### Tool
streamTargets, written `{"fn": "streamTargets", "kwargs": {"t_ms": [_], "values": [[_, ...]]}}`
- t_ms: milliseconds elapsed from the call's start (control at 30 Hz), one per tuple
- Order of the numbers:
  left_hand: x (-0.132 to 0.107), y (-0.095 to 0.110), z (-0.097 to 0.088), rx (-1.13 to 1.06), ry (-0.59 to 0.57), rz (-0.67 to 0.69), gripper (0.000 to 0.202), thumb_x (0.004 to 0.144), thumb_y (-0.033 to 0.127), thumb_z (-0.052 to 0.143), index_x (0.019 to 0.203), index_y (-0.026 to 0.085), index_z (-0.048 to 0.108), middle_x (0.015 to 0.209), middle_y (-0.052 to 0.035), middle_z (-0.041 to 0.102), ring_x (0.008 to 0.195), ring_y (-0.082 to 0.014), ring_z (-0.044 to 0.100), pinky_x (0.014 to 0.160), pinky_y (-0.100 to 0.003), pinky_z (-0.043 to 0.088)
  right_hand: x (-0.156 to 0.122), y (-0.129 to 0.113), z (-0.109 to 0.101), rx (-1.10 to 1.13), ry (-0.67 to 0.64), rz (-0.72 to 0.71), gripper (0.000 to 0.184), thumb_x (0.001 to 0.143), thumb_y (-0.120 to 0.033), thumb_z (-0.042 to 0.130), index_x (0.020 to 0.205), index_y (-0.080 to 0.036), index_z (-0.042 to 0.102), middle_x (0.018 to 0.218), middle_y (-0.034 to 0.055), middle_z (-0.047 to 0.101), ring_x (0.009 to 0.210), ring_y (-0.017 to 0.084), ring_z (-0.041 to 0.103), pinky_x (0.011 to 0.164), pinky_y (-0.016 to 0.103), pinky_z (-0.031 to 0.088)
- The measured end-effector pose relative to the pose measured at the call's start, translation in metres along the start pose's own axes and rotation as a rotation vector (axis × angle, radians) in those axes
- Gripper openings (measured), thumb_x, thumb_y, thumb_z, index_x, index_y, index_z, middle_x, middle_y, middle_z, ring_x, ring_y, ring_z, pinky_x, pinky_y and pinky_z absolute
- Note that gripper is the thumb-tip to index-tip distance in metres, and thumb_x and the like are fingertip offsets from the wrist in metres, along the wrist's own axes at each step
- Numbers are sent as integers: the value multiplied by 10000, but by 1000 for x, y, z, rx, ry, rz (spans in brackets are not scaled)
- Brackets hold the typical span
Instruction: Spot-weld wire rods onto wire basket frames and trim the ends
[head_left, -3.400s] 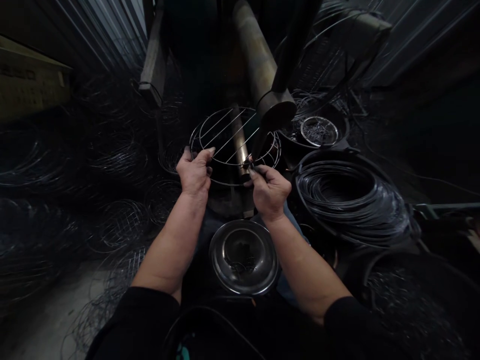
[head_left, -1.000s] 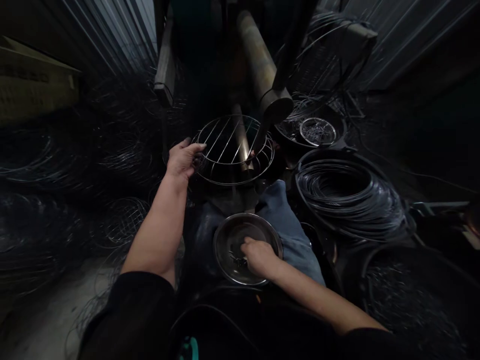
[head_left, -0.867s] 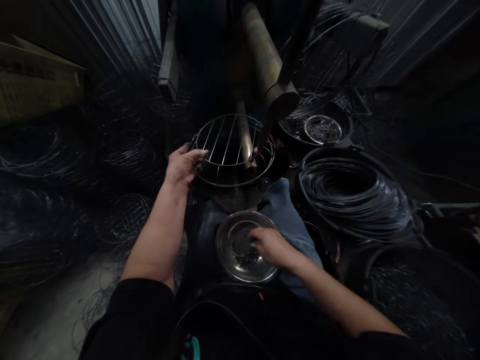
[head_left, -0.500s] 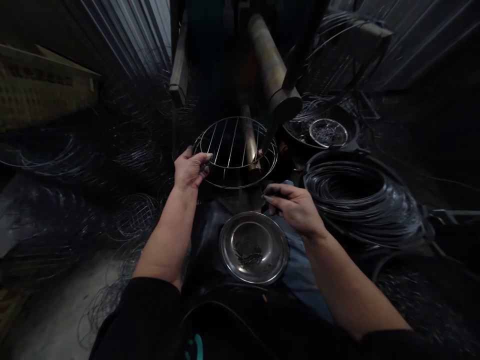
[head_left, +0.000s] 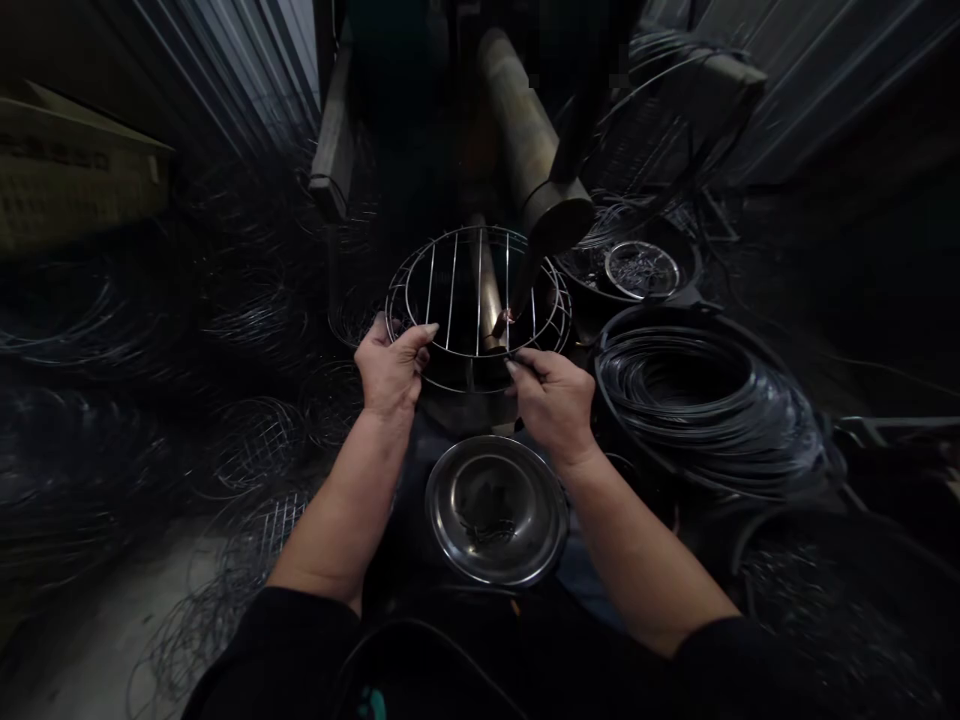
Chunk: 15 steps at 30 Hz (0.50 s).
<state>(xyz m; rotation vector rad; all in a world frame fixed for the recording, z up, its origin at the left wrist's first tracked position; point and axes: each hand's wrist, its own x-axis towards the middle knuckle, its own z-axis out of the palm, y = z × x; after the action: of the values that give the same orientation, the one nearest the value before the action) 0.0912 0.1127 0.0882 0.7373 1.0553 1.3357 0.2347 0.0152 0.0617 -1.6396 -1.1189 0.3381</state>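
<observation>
Wire rack [head_left: 452, 290] has its cross bars in place, left hand [head_left: 390, 372] fingers closed on its rim, right hand [head_left: 553, 405] fingers pinched at the rim, anything held unclear, steel bowl [head_left: 450, 500] below.

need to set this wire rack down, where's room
The most open patch is the concrete floor at lower left, below the piled wire frames, though loose wire lies on it. A narrow strip of lap shows right of the steel dish. Crowded elsewhere, especially the black wire coils on the right.
</observation>
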Motion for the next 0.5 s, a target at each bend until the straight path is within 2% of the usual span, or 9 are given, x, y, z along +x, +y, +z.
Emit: {"fn": "streamTargets", "kwargs": {"t_ms": [100, 300, 500], "values": [[0, 0, 3, 2, 16, -2, 401, 426, 165, 826, 725, 168, 560, 728, 36, 530, 588, -75, 523, 458, -189, 383, 3, 4, 3, 23, 43, 10, 192, 806, -271, 588, 894, -181, 734, 771, 39, 688, 677, 169, 665, 593, 269, 519], [6, -3, 4, -18, 39, 6, 402, 420, 169, 830, 713, 164, 554, 731, 35, 534, 584, -73, 524, 451, -184, 369, 0, 13, 11, 163, 127, 24, 178, 820, -309, 616, 878, -169, 710, 649, 6, 649, 573, 148, 639, 572, 271, 526], [12, -3, 6, -24, 32, -3, 401, 422, 169, 830, 713, 165, 555, 700, 41, 532, 563, -70, 518, 440, -183, 356, 5, 16, 19, 223, 149, 26, 162, 813, -313, 637, 863, -175, 705, 689, 5, 656, 580, 142, 648, 559, 266, 540]]}}
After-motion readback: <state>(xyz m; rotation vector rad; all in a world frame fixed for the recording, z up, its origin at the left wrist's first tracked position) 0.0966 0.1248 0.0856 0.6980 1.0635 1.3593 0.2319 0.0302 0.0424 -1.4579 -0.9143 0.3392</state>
